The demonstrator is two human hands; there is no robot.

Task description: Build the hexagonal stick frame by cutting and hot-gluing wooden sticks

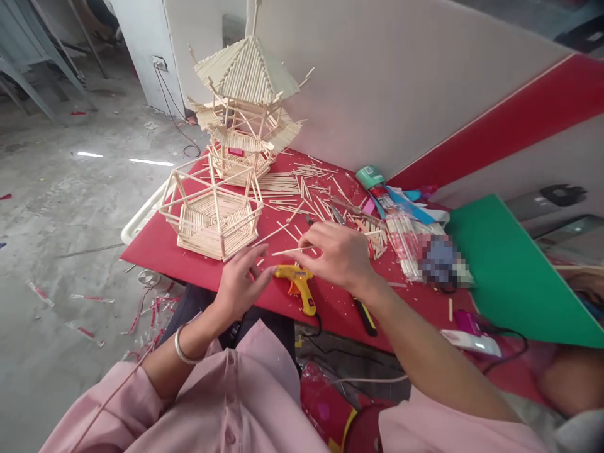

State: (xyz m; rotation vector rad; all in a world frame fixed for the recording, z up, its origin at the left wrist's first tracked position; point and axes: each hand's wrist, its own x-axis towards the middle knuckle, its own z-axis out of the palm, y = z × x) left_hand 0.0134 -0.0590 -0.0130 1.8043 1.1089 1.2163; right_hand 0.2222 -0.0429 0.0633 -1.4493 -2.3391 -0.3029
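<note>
My right hand [340,255] pinches a thin wooden stick [287,251] above the table, its tip pointing left. Just left of it, my left hand [240,280] has thumb and fingers apart with nothing visible between them. A yellow glue gun [302,290] lies on the red tabletop beneath the hands. Beyond my left hand sits a hexagonal stick frame [217,236] with a slatted floor. Behind that rises a tiered pagoda model [245,72] of the same sticks, with slatted roofs.
Loose sticks [283,184] are scattered over the red table [155,242]. A black-and-yellow cutter [365,318] lies near the front edge. To the right are bundled sticks [403,245], a green-capped bottle [370,176] and a green board [514,270]. A wall [358,82] borders the back.
</note>
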